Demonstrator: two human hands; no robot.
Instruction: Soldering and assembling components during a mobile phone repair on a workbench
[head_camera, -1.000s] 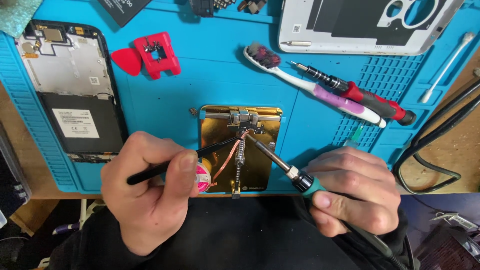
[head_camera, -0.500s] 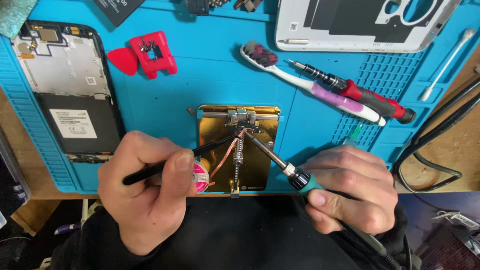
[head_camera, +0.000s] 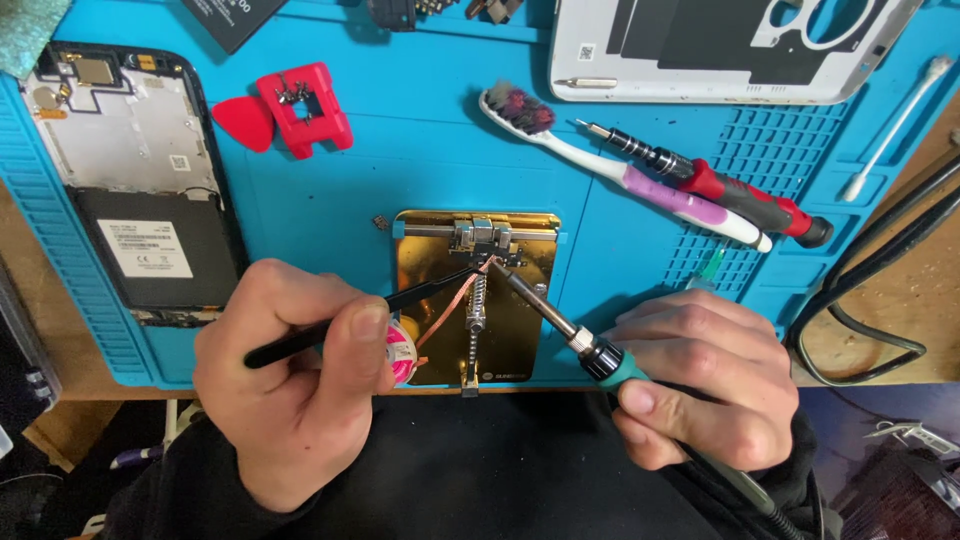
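The fingers (head_camera: 365, 325) of the left hand (head_camera: 300, 385) were clenched around black tweezers (head_camera: 400, 300), whose tips reached up and right to the copper desoldering braid (head_camera: 452, 300). The braid ran from its small pink spool (head_camera: 402, 350), which lay just beside the left thumb, up to the clamp at the top of the gold-coloured board holder (head_camera: 525, 300). That holder sat near the front edge of the blue silicone mat (head_camera: 400, 180) covering the worktop.

To the right, the right hand (head_camera: 705, 375) gripped the teal-collared soldering iron (head_camera: 590, 345), fingers wrapped tight on its handle. Its tip (head_camera: 500, 272) slanted up and left and met the braid at the clamp, touching where the tweezers' tips also pressed.

Farther back, at the left edge of the mat lay an opened phone (head_camera: 130, 180) with its battery showing. Next came a red triangular pick (head_camera: 240, 122) touching a small red block (head_camera: 305, 108). Right of centre, a white and purple toothbrush (head_camera: 640, 180) lay just beside a red-handled precision screwdriver (head_camera: 740, 192). A white phone back cover (head_camera: 720, 50) lay at the top, and a cotton swab (head_camera: 895, 125) and black cables (head_camera: 880, 300) were at the far right.
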